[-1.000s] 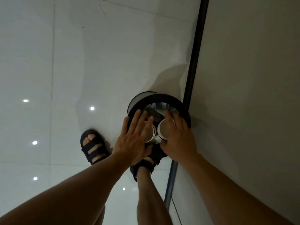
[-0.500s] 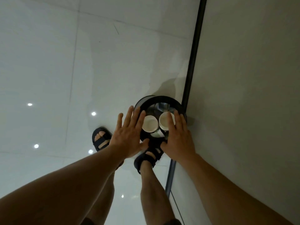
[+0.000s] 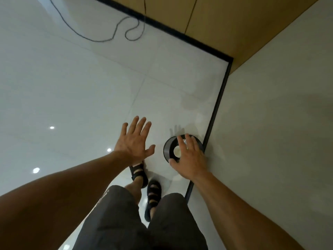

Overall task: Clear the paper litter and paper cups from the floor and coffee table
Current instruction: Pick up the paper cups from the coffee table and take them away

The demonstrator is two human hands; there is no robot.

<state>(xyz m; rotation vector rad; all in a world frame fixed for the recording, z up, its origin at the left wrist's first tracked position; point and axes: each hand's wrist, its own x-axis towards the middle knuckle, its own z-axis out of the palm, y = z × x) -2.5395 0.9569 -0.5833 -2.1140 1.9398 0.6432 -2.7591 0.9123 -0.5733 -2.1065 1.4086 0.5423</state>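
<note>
A round black waste bin (image 3: pixel 167 148) stands on the white tiled floor against the wall's black skirting. Inside it a white paper cup (image 3: pixel 177 151) shows its open mouth; my right hand hides whatever lies beside that cup. My right hand (image 3: pixel 190 158) hovers over the bin with fingers spread and holds nothing. My left hand (image 3: pixel 134 141) is out to the left of the bin, palm down, fingers straight and spread, empty.
My two feet in black sandals (image 3: pixel 138 173) stand just in front of the bin. A thin black cable (image 3: pixel 115 33) loops on the floor at the back. A beige wall (image 3: pixel 270 123) runs along the right, a wooden panel (image 3: pixel 216 20) across the far corner.
I have risen and the view has pulled back from the bin. Both hands lifted off the cups, which stay inside the bin; my left hand has swung out to the left.
</note>
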